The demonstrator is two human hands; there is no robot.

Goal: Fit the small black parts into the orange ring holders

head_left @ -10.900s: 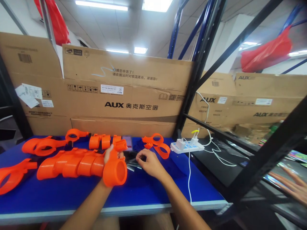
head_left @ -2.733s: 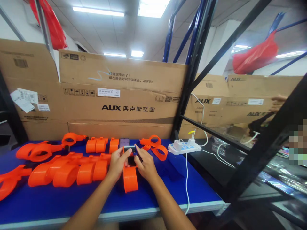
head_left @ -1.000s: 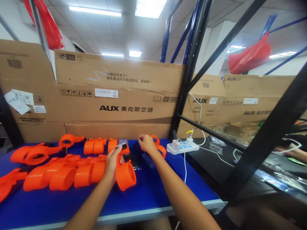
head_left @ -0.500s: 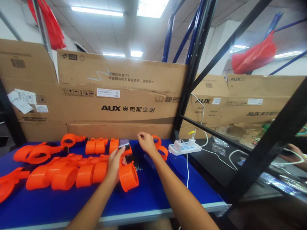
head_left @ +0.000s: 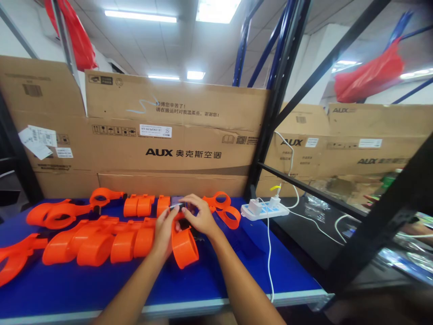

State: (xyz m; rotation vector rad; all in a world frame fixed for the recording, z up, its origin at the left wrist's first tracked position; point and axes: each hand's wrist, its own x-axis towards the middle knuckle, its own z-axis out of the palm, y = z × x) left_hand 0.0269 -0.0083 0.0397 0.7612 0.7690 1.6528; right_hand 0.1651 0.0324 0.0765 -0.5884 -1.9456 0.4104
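Note:
My left hand (head_left: 165, 232) is wrapped round the handle of an orange plastic ring part (head_left: 184, 248), whose wide ring hangs below my fingers. My right hand (head_left: 199, 215) has come against the part's upper end, fingers bent and pinched beside my left thumb. A small dark piece shows at the fingertips, but what the right fingers grip is hidden. Just behind them is a flat grey-screened object (head_left: 175, 199), partly covered. More orange ring parts (head_left: 94, 248) lie in rows to the left, several with black ends. Two orange rings (head_left: 228, 216) lie beyond my right wrist.
The blue table (head_left: 209, 284) has a metal front edge. A white power strip (head_left: 264, 208) with plugs and a trailing white cable stands on the right. Cardboard (head_left: 182, 176) walls the back. A black rack post (head_left: 267, 131) separates a neighbouring bench, where another person's hand partly shows.
My right hand has moved down and left from above the table to meet the orange part in my left hand. The left hand keeps its hold; the view has shifted slightly.

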